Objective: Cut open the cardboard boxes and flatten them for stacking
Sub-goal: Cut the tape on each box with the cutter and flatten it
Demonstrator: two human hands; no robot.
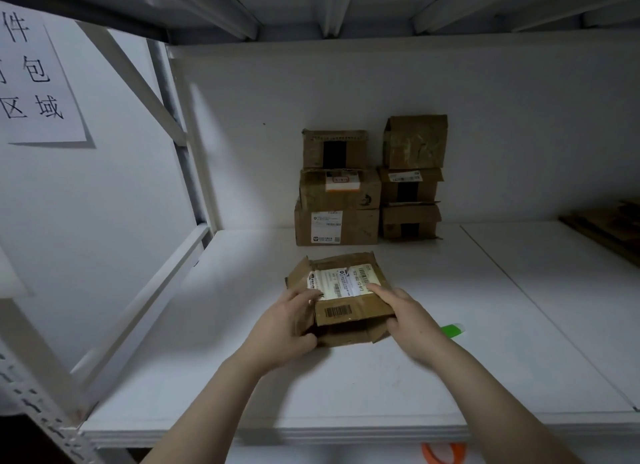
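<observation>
My two forearms reach forward from the near edge. Under them is the white shelf [242, 377], which carries everything. Far beyond my fingers, against the back wall, two stacks of closed boxes [337, 221] stand side by side. To the far right of my fingers lies some flat cardboard [602, 231].

The box [346, 290] I work on is between my hands, already partly collapsed, with its label up and flaps loose. My left hand [287, 325] grips its left edge, fingers [308, 295] on top and thumb at the near corner. My right hand [412, 321] holds the right edge, fingers [377, 288] nearly straight on the top and thumb against the side.

A small green tool [452, 330], I think the cutter, lies just right of my right hand, so that hand is nearer to it.
</observation>
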